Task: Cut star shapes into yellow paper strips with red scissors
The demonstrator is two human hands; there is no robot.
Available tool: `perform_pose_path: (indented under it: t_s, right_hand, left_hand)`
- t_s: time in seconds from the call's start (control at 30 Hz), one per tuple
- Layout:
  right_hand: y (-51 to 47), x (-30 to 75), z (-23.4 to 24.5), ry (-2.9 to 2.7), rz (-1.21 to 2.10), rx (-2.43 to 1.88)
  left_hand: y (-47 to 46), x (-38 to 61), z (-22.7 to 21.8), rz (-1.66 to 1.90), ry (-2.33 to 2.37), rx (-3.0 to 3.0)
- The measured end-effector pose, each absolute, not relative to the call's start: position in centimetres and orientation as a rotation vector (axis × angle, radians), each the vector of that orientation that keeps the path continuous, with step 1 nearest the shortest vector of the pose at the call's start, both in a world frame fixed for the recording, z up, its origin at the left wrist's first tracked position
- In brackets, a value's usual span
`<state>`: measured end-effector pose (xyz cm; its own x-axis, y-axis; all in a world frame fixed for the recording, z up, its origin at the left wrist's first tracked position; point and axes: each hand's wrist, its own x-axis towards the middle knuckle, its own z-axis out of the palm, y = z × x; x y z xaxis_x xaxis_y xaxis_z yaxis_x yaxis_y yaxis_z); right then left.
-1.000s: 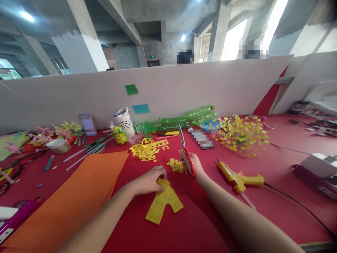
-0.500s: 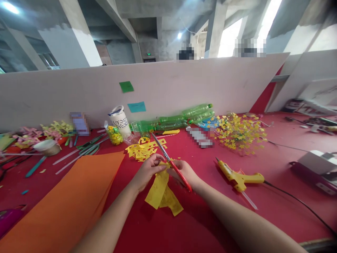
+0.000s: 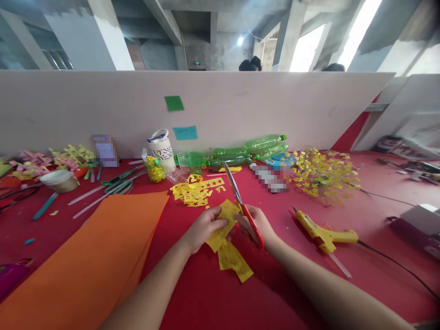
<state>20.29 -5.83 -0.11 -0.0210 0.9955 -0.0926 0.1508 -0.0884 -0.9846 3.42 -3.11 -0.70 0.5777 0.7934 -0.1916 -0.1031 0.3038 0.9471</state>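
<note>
Between the fingers of my left hand (image 3: 205,229) is a strip of yellow paper (image 3: 220,233). Its upper end leans toward my right hand (image 3: 256,225), whose fingertips are at the paper's edge. My right hand also holds red-handled scissors (image 3: 252,225), their blades pointing up and away, apart from the strip. More yellow strips (image 3: 235,261) lie below on the red table. Farther off is a heap of yellow star cut-outs and scraps (image 3: 192,195), with a star-punched strip beside it.
Orange sheets (image 3: 103,238) lie at left. A yellow glue gun (image 3: 325,233) with a cord rests at right, near a bunch of yellow stars (image 3: 319,174). Green bottles (image 3: 233,158), a white cup (image 3: 161,151) and a yellow cutter knife (image 3: 232,169) stand or lie toward the white partition (image 3: 275,105).
The strip's upper end has been raised and now shows clear of my fingers. The view has shifted slightly; my right hand still has the scissors.
</note>
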Motion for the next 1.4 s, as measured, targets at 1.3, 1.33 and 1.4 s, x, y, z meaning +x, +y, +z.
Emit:
perform_pose_path:
  t_s: [1.3,1.33,1.4]
  right_hand:
    - [-4.6,21.5,-0.9,-1.294,1.097,-1.393]
    - [-4.6,21.5,-0.9,-1.299,1.088,-1.397]
    - [-4.6,21.5,-0.8,-1.314,1.074,-1.402]
  left_hand:
    - [-0.4,0.0,0.0,0.797,1.294,1.795]
    - [-0.4,0.0,0.2,0.899,1.339,1.803]
    - [-0.6,0.1,0.3,1.028,1.418,1.824]
